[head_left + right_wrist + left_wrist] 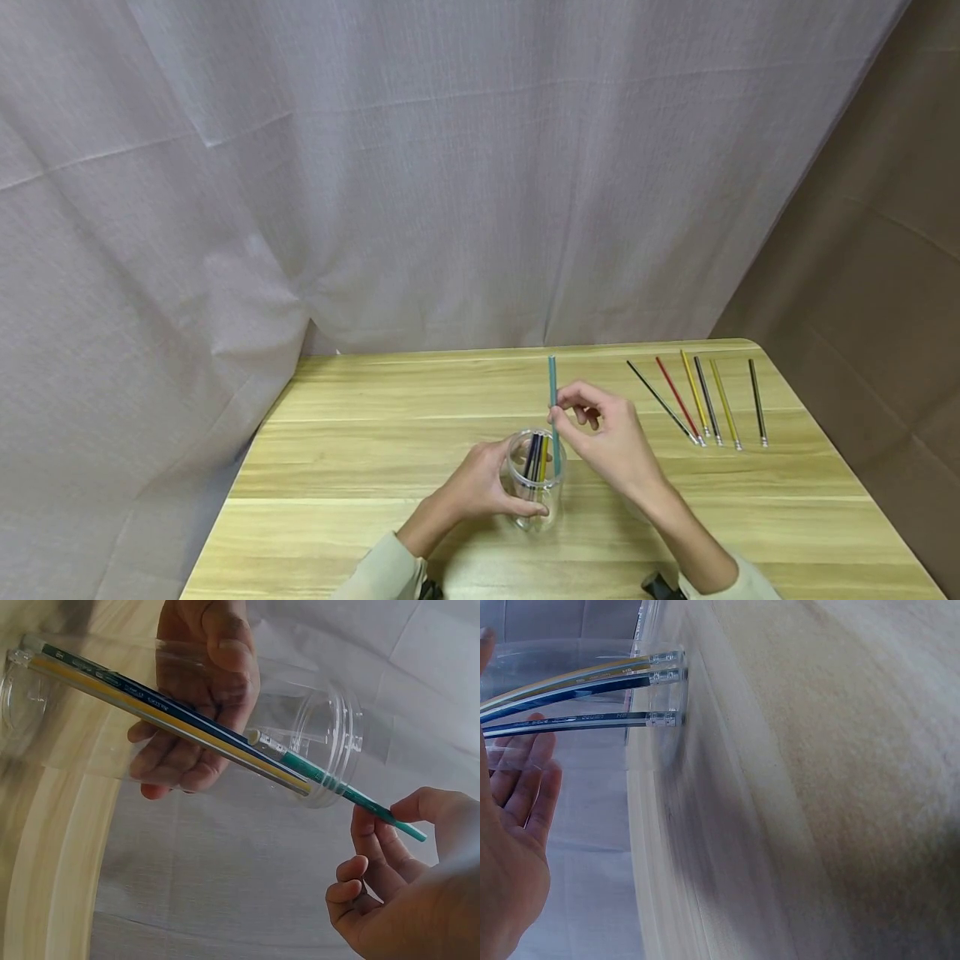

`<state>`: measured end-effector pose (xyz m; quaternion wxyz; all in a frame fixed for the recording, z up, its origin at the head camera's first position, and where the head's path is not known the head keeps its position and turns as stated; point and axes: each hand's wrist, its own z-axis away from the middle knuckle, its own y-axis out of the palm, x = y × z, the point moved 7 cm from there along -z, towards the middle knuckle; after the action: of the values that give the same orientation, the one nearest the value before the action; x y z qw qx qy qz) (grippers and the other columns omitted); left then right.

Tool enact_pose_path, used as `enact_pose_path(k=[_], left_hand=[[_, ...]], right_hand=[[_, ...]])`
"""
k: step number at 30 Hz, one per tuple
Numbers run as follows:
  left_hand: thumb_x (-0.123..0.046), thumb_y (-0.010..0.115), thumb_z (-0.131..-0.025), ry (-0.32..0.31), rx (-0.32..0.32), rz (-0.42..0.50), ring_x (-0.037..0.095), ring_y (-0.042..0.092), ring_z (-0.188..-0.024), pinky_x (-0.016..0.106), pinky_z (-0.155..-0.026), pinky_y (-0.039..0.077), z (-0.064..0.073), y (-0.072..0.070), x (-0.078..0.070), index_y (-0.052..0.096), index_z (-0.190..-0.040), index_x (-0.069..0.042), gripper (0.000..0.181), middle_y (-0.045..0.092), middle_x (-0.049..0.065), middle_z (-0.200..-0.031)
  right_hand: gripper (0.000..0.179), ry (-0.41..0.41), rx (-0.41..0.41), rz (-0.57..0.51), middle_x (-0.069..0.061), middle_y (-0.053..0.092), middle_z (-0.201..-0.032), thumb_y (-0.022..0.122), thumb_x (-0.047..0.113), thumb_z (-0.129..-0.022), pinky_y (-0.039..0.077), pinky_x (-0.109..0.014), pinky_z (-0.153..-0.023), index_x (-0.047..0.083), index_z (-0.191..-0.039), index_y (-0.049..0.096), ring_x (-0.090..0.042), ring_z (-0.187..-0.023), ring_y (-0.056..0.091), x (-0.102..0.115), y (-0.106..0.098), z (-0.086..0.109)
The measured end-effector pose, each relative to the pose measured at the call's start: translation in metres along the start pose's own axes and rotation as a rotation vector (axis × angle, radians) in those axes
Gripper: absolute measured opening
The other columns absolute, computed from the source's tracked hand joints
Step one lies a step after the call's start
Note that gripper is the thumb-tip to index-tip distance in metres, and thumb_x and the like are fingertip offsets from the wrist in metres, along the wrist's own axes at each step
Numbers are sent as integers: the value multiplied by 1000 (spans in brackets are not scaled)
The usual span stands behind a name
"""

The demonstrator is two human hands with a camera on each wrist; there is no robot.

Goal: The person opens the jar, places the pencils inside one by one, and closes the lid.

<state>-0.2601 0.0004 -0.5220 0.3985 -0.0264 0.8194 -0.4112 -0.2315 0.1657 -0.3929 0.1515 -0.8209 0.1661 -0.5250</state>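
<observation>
Teal pencil held at mouth of clear jar

Right of lower centre in the head view, my right hand pinches the teal pencil, thumb and fingertips clamped on its upper part. The pencil stands nearly upright along the right side of the jar's mouth, its eraser end inside the rim and its plain end above. My left hand, nearer the middle of the lower frame, is clasped about the jar, thumb across the near wall, fingers round the far side. Whether the jar's base touches the wooden table is hard to tell from these angles. Inside, a yellow pencil and two dark pencils lean close together, their metal-banded ends down at the base in the left wrist view.

At the right of the head view, six more pencils lie in a loose fan, banded ends toward the bottom of the frame: from left, a dark green pencil, a red pencil, a bright yellow pencil, a dark blue pencil, a dull yellow pencil and, a little apart, a blackish pencil. My pale sleeves enter at the bottom edge. A greyish curtain fills the upper frame; a brown cloth hangs along the right.
</observation>
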Motion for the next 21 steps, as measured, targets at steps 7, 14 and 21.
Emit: enact_pose_path(k=[7, 14, 21], left_hand=[[-42, 100, -71, 3, 2, 16, 3, 69, -102, 21, -95, 55, 0, 0, -1, 56, -149, -17, 93, 77, -4, -113], [-43, 99, -71, 16, 3, 14, 2, 69, -100, 21, -95, 55, 0, 0, 0, 55, -150, -16, 94, 77, -5, -111], [-41, 100, -71, -1, 6, 30, 3, 69, -101, 22, -96, 55, 0, 0, 1, 56, -149, -17, 93, 77, -4, -110]], right_hand=[[14, -27, 49, 18, 9, 66, -79, 74, 8, -97, 46, -25, -62, 22, -93, 74, -14, -69, 53, -3, 8, 1], [14, -54, 91, 44, 10, 59, -71, 71, 14, -102, 42, -25, -57, 21, -90, 75, -12, -65, 49, -5, 14, 2], [21, -100, 131, 66, 13, 58, -70, 66, 17, -105, 42, -25, -54, 17, -87, 76, -8, -61, 47, -3, 21, 4]])
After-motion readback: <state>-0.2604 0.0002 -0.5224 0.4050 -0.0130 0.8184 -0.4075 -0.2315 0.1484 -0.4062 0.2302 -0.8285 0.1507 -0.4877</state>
